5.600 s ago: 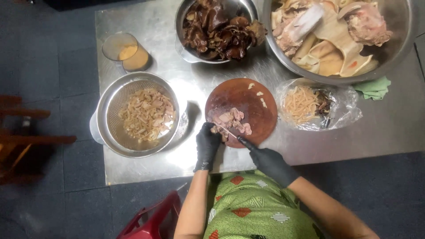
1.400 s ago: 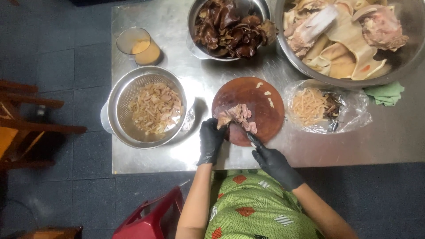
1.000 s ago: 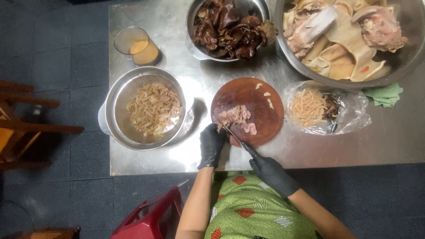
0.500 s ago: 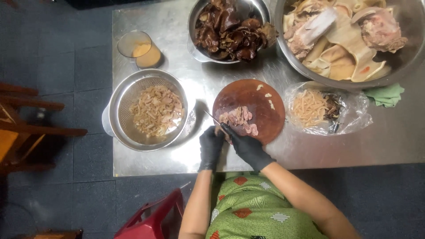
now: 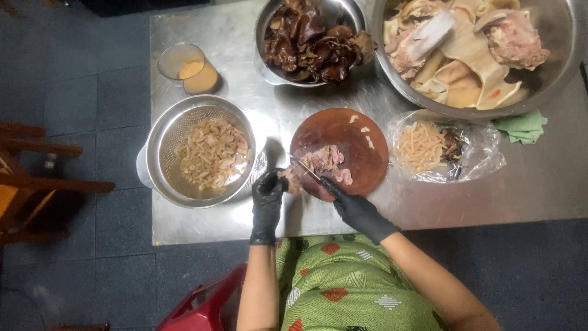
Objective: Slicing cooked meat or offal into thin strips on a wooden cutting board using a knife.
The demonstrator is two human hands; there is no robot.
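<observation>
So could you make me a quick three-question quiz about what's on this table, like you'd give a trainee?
1. True or false: the right hand holds a knife over the round cutting board.
2. What lies in the metal colander? A) dark mushrooms B) pale shredded strips C) green cloth
3. The left hand touches a piece of ____ at the board's edge.

Key: 1 true; 2 B; 3 meat
</observation>
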